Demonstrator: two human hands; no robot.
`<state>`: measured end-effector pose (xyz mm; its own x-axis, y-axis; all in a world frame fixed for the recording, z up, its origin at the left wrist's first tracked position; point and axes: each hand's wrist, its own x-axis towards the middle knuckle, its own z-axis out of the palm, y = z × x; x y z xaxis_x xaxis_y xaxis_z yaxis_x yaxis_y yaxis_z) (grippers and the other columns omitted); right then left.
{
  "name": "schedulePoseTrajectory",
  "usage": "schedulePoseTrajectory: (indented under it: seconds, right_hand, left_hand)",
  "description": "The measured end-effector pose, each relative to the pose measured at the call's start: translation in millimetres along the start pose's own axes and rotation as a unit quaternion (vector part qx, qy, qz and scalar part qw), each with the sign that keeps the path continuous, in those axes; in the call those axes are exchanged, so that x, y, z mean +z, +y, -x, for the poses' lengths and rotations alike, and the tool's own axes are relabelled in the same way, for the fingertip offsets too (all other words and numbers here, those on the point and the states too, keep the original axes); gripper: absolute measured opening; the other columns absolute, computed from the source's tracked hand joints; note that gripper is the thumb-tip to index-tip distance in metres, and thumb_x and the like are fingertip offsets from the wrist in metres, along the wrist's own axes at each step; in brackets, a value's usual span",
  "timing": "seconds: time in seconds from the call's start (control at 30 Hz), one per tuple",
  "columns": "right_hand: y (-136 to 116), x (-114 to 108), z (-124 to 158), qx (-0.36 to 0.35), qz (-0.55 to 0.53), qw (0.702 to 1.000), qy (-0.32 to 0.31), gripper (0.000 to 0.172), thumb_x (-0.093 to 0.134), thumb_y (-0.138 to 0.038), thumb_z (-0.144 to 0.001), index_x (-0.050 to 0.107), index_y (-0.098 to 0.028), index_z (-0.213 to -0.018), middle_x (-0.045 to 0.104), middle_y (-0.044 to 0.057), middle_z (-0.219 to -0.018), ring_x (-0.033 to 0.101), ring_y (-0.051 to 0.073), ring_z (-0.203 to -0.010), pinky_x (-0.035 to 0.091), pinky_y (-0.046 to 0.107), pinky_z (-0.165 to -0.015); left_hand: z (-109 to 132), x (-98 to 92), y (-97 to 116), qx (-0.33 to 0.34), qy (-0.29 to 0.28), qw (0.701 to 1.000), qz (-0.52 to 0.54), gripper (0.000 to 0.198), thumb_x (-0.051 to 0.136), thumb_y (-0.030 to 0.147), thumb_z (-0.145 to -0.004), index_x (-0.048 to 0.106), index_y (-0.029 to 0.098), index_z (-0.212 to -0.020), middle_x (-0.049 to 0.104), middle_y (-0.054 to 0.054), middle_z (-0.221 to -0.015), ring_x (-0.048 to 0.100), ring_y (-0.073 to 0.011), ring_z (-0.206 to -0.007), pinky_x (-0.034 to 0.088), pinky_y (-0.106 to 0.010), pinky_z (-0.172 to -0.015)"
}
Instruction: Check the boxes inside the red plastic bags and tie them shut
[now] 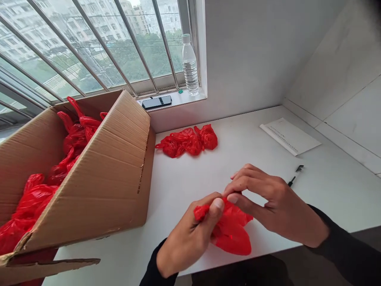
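A red plastic bag (233, 232) hangs between my hands over the table's front edge. My left hand (198, 230) is closed round its gathered upper part, and a bunched end sticks out beside the thumb. With thumb and fingertips pinched together, my right hand (262, 198) meets the bag's top close to the left fingertips. What exactly the right fingertips grip is hidden, though the bag's red film runs up to them. Further back on the table lie several knotted red plastic bags (189, 141) in a row.
At the left stands an open cardboard box (119, 167) holding more red bags (77, 135). A water bottle (190, 69) and a phone (156, 102) rest on the windowsill. On the right of the white table (181, 182) lie a notepad (288, 135) and a pen (295, 175).
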<state>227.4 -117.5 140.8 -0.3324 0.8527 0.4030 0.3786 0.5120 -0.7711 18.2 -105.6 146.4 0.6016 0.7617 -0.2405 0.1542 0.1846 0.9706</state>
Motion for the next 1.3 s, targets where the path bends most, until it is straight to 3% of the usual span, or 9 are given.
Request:
schedulePoseTrajectory:
  seconds: [0.1,0.23,0.37,0.47,0.63,0.83,1.07,1.2,1.3]
  right_hand:
    - [-4,-1,4,0.032,-0.044,0.998,-0.015,0.007,0.063,-0.022,-0.101,0.069,-0.024,-0.101,0.07,-0.003,-0.089,0.059,0.012,-0.09,0.048,0.025,-0.084]
    - [-4,3,4,0.034,-0.102,0.992,-0.062,0.01,0.064,-0.032,-0.101,0.069,-0.024,-0.103,0.071,-0.003,-0.091,0.061,0.012,-0.087,0.049,0.025,-0.082]
    - [12,10,-2,0.085,-0.098,0.987,-0.099,0.028,0.05,-0.036,-0.107,0.06,-0.024,-0.13,0.068,0.005,-0.126,0.06,0.017,-0.118,0.047,0.031,-0.102]
    - [22,16,-8,0.123,-0.121,0.973,-0.151,0.033,0.039,-0.039,-0.11,0.065,-0.022,-0.123,0.071,0.005,-0.119,0.064,0.017,-0.111,0.05,0.032,-0.097]
    - [29,23,-10,0.177,-0.16,0.956,-0.173,0.035,0.036,-0.038,-0.111,0.067,-0.023,-0.121,0.072,0.002,-0.104,0.067,0.015,-0.093,0.051,0.029,-0.084]
    - [38,23,-7,0.186,-0.199,0.931,-0.241,0.028,0.045,-0.04,-0.108,0.067,-0.024,-0.113,0.072,0.001,-0.103,0.064,0.015,-0.088,0.049,0.027,-0.076]
    - [28,23,-1,0.193,-0.081,0.969,-0.131,0.017,0.048,-0.039,-0.106,0.058,-0.026,-0.103,0.064,0.001,-0.115,0.06,0.016,-0.105,0.046,0.031,-0.095]
    - [48,19,21,0.26,-0.006,0.959,-0.111,0.022,0.044,-0.045,-0.106,0.057,-0.028,-0.099,0.064,-0.001,-0.101,0.059,0.017,-0.088,0.044,0.03,-0.069]
    - [78,16,47,0.315,0.05,0.942,-0.103,0.03,0.042,-0.05,-0.105,0.056,-0.027,-0.093,0.063,0.0,-0.093,0.057,0.019,-0.08,0.04,0.032,-0.065]
  left_hand:
    - [-1,-6.4,-3,-0.006,0.027,0.998,0.05,0.039,0.045,0.047,-0.104,0.074,0.021,-0.1,0.063,-0.004,-0.073,0.062,-0.0196,-0.072,0.056,-0.032,-0.069]
    - [-1,-7.0,-7,0.009,0.024,1.0,0.016,0.033,0.056,0.04,-0.102,0.074,0.019,-0.083,0.064,-0.004,-0.08,0.057,-0.0162,-0.075,0.049,-0.028,-0.074]
    - [1,-2.5,-12,0.064,0.028,0.997,-0.027,0.014,0.062,0.02,-0.095,0.074,0.021,-0.087,0.067,-0.005,-0.096,0.058,-0.0163,-0.082,0.048,-0.028,-0.075]
    - [3,1.6,-19,0.089,0.077,0.987,-0.11,0.025,0.06,0.003,-0.085,0.071,0.024,-0.092,0.067,-0.002,-0.094,0.059,-0.0144,-0.081,0.048,-0.025,-0.074]
    - [3,5.4,-44,0.191,0.177,0.933,-0.247,0.044,0.06,-0.008,-0.075,0.062,0.026,-0.103,0.065,0.001,-0.095,0.061,-0.0116,-0.078,0.047,-0.019,-0.065]
    - [2,1.7,-66,0.316,0.218,0.856,-0.347,0.045,0.054,0.0,-0.096,0.062,0.026,-0.131,0.061,-0.006,-0.112,0.065,-0.0114,-0.094,0.052,-0.02,-0.077]
    - [13,-4.1,-74,0.259,0.187,0.835,-0.449,0.061,0.041,0.008,-0.104,0.028,0.02,-0.163,0.052,-0.013,-0.146,0.048,-0.0191,-0.135,0.046,-0.031,-0.111]
    - [37,-16.7,-113,0.202,0.234,0.816,-0.49,0.059,0.041,0.013,-0.105,0.028,0.022,-0.163,0.05,-0.011,-0.155,0.043,-0.0224,-0.143,0.044,-0.04,-0.115]
    - [61,-35.3,-153,0.138,0.247,0.792,-0.541,0.054,0.045,0.015,-0.104,0.041,0.026,-0.156,0.062,-0.006,-0.146,0.055,-0.0243,-0.134,0.053,-0.044,-0.106]
